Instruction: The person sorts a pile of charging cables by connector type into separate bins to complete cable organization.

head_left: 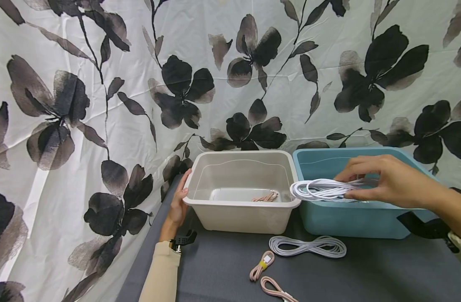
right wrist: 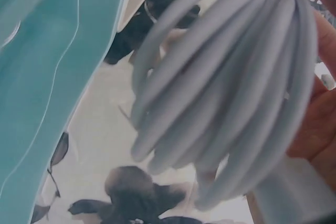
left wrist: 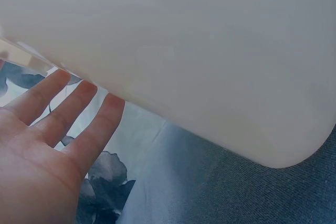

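My right hand grips a coiled bundle of white cable above the blue bin. The bundle's loops stick out leftward past the bin's wall, to the beige bin's right rim. In the right wrist view, the thick loops of the white cable fan out in front of my palm. My left hand touches the left side of the beige bin. The left wrist view shows its straight fingers against the bin's edge. Inside the beige bin lies a small pink cable bundle.
On the dark grey table, in front of the bins, lie another coiled white cable, a pink cable with a yellow band and a second pink cable. A floral curtain hangs behind and to the left.
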The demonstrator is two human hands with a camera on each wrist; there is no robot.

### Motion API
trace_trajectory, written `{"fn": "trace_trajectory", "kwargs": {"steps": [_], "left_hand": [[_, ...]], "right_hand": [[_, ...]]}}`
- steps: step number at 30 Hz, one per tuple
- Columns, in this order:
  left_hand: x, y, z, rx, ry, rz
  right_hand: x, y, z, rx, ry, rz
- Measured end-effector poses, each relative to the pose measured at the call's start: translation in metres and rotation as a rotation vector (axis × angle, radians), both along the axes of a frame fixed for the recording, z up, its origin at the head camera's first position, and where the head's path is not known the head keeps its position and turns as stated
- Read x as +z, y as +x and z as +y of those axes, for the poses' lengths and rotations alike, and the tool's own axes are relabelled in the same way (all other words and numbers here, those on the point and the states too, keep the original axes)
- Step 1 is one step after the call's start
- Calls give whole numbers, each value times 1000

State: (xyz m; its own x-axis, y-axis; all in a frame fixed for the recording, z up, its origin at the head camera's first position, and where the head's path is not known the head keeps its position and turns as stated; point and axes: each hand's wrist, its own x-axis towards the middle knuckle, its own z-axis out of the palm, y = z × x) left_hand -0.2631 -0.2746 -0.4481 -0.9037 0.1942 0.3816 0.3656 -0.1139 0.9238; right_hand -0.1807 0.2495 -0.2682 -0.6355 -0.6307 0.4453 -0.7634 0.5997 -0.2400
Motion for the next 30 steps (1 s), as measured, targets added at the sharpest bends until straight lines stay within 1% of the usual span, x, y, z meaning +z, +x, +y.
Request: {"fn": "trace_trajectory", "kwargs": {"steps": [2,6,8,15,21,26,30], "left_hand": [[0,0,0,1,3,-3],[1,1,0,3,1,-6],[1,1,1,6,-2,-6],[2,1,2,11,-6,-2],[2,-1,1,5,2,4],[2,-1,1,3,8,2],[2,-1,1,3,0,-5]], "right_hand": [[3,-7,3,-38,15,-7],[8,-20,11,-141,44,-55],[9,-27,15,-175,46,-78],[10,-54,33,-195,24,-142],[9,-77,42,-244,10,-215],[5,-95,48,-277,11,-284],[-3,-107,53,-273,0,-304]]}}
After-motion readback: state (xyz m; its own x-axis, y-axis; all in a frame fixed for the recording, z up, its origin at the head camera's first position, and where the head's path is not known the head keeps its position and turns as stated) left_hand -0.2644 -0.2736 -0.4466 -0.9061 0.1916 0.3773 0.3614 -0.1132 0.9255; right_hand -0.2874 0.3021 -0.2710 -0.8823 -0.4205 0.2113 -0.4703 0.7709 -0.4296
